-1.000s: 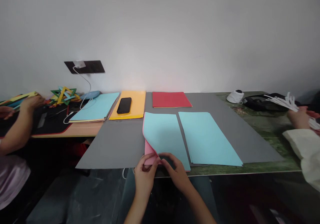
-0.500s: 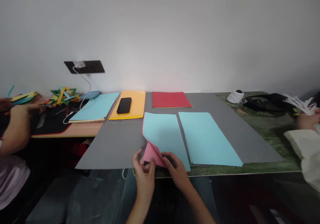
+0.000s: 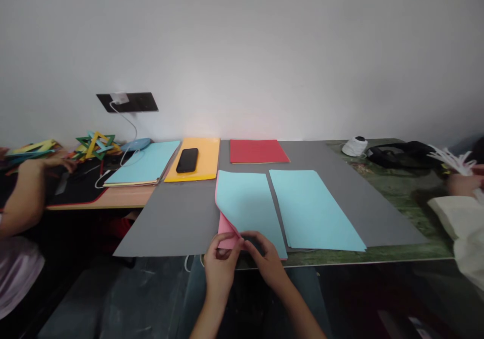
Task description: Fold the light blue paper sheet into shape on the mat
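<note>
A light-blue sheet of paper (image 3: 245,192) lies in front of me over a pink sheet (image 3: 226,226), its near-left corner lifted and curled. At that corner my left hand (image 3: 221,261) is closed, thumb and fingers pinching the paper edge. Close against it, my right hand (image 3: 266,258) is closed with its fingertips on the same raised corner. Exactly which layers each hand pinches is hidden by the fingers. Just to the right lies a stack of light-blue paper (image 3: 315,210), untouched.
Behind are red paper (image 3: 259,151) and a phone (image 3: 187,160) on orange paper (image 3: 209,158). More blue paper (image 3: 147,162) lies left, under a white cable. A person's arm (image 3: 28,192) is at far left; another person's hand (image 3: 463,183) holds white strips at right.
My left hand has moved right, up to my right hand's fingertips. The pink flap that stood folded up at the corner has gone down, and less pink shows.
</note>
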Action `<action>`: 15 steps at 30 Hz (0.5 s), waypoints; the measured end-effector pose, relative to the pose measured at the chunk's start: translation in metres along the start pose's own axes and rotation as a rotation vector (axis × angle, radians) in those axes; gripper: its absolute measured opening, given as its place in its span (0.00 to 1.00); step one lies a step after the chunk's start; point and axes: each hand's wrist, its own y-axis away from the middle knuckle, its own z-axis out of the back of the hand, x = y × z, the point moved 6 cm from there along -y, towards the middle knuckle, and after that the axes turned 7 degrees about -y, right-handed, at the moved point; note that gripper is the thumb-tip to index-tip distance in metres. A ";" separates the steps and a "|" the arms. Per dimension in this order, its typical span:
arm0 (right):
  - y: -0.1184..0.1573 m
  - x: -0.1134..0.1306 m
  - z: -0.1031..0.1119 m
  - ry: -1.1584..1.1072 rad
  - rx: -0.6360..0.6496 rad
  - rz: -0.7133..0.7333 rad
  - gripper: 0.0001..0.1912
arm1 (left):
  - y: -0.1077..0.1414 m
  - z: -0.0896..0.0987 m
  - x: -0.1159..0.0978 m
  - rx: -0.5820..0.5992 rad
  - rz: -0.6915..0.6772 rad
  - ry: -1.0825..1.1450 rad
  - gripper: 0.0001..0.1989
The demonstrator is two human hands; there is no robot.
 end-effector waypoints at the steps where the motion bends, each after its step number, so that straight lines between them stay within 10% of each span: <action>1: 0.000 0.000 0.000 0.002 0.002 0.000 0.16 | -0.001 0.000 0.002 0.011 0.003 0.008 0.16; 15: 0.000 0.001 0.002 0.007 -0.010 0.011 0.16 | 0.000 0.003 0.003 -0.032 -0.065 0.058 0.12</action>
